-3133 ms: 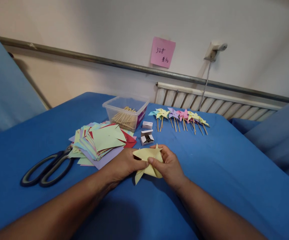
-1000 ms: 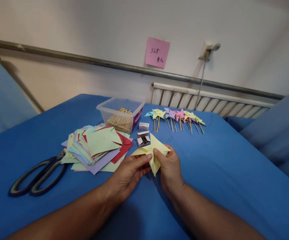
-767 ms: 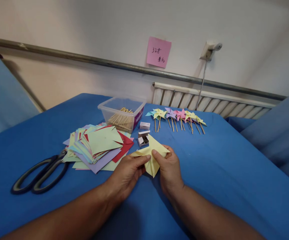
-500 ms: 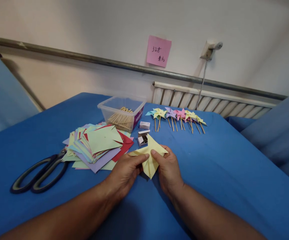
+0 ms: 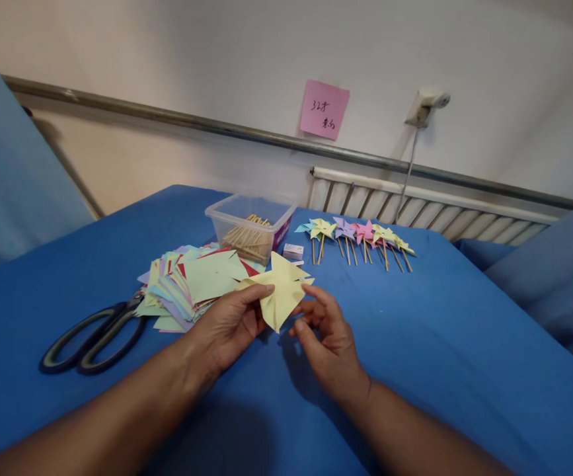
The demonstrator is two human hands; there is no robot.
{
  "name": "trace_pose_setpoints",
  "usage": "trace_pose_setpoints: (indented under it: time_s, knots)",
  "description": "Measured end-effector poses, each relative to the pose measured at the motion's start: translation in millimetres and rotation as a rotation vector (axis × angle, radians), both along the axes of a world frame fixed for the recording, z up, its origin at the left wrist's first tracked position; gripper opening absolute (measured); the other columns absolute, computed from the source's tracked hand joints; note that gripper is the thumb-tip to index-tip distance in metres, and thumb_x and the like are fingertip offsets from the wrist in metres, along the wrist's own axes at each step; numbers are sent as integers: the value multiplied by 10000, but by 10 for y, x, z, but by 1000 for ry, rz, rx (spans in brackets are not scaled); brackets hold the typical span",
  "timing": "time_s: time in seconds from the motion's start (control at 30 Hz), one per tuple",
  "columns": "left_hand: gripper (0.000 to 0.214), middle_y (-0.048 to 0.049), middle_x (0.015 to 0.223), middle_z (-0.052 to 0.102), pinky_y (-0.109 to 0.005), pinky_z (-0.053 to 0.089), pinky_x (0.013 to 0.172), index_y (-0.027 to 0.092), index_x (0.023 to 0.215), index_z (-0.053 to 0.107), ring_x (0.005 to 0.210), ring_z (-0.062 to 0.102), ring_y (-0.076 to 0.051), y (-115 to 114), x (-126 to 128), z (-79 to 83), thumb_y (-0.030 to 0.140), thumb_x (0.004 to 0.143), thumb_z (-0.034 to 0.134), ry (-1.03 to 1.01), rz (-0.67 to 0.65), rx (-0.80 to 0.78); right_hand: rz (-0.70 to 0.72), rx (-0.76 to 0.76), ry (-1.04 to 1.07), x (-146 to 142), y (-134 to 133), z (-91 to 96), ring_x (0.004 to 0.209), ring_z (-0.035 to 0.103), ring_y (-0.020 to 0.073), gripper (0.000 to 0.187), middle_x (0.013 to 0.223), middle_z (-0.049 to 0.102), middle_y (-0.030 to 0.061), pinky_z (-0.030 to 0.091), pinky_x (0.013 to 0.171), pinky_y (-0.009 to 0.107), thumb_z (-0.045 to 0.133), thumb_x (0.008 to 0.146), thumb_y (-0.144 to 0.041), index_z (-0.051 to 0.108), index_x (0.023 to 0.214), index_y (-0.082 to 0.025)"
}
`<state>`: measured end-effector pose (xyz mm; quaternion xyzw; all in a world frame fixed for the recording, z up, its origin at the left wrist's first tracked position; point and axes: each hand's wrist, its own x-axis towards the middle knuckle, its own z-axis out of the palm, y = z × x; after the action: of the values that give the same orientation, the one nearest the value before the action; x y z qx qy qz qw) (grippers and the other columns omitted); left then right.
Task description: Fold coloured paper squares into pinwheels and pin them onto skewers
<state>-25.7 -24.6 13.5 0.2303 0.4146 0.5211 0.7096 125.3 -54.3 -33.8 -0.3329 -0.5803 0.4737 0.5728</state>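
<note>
A yellow paper pinwheel head (image 5: 282, 285), its corners partly folded and creased, is pinched in my left hand (image 5: 229, 324), thumb on top and fingers beneath. My right hand (image 5: 333, 344) is just to its right, thumb and fingers apart and loosely curled. Its index fingertip is close to the paper's right point; whether they touch I cannot tell. Behind the paper stands a small white box (image 5: 293, 251). A second small box is almost wholly hidden by the pinwheel head. To the left lies a heap of coloured paper squares (image 5: 211, 276), a pale green one on top.
Large dark-handled scissors (image 5: 95, 337) lie at the left, blades under the papers. A clear plastic tub (image 5: 286, 221) holds thin wooden sticks (image 5: 249, 238). Several finished pinwheels (image 5: 345, 229) on sticks are at the back right. Blue cloth (image 5: 439, 344) covers the table, with a radiator (image 5: 355, 195) behind.
My right hand has let go of the yellow paper and drawn slightly away. The left hand keeps hold and has moved it a little left and up. The camera view has shifted slightly.
</note>
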Motion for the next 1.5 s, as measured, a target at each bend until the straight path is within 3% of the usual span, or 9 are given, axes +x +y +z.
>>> trace_pose_setpoints:
  time_s: [0.1, 0.27, 0.4, 0.73, 1.07, 1.5]
  knots:
    - [252, -77, 943, 722, -285, 547, 768, 127, 977, 678, 811, 671, -183, -18, 14, -21, 94, 728, 656, -2, -42, 9, 23, 61, -124, 20, -4, -22, 707, 573, 122, 340, 854, 597, -5, 467, 675, 270, 574, 827, -156, 562, 1148, -267]
    - [267, -94, 991, 719, -274, 537, 741, 124, 1000, 687, 821, 665, -186, -57, 54, -86, 126, 733, 670, 35, -109, 19, -34, -49, -105, 30, 62, -49, 650, 564, 127, 76, 714, 615, -9, 449, 628, 262, 615, 826, -261, 627, 868, -199]
    - [228, -86, 885, 731, -271, 523, 703, 122, 929, 710, 727, 649, -172, -79, 84, -128, 158, 704, 713, 88, -146, 9, -100, -182, -6, 18, 109, -53, 563, 530, 112, 175, 614, 589, -22, 413, 544, 236, 649, 794, -343, 589, 751, -184]
    - [168, -91, 848, 742, -286, 492, 733, 142, 842, 745, 738, 658, -194, -107, 134, -88, 167, 676, 737, 155, -165, 19, -194, -294, -20, 17, 153, -71, 542, 519, 113, 216, 576, 575, -22, 376, 480, 213, 669, 737, -336, 527, 676, -184]
    - [128, -75, 794, 720, -262, 478, 739, 133, 788, 742, 763, 635, -178, -98, 106, -136, 213, 689, 745, 192, -188, 36, -197, -286, -66, 7, 139, -52, 500, 459, 90, 196, 575, 554, -37, 362, 489, 215, 664, 711, -280, 498, 657, -189]
    - [147, -82, 818, 738, -275, 482, 764, 146, 811, 755, 768, 653, -189, -113, 115, -136, 233, 692, 744, 222, -190, 56, -207, -294, -40, -12, 119, -30, 524, 484, 105, 200, 579, 567, -23, 355, 471, 212, 658, 712, -307, 501, 662, -193]
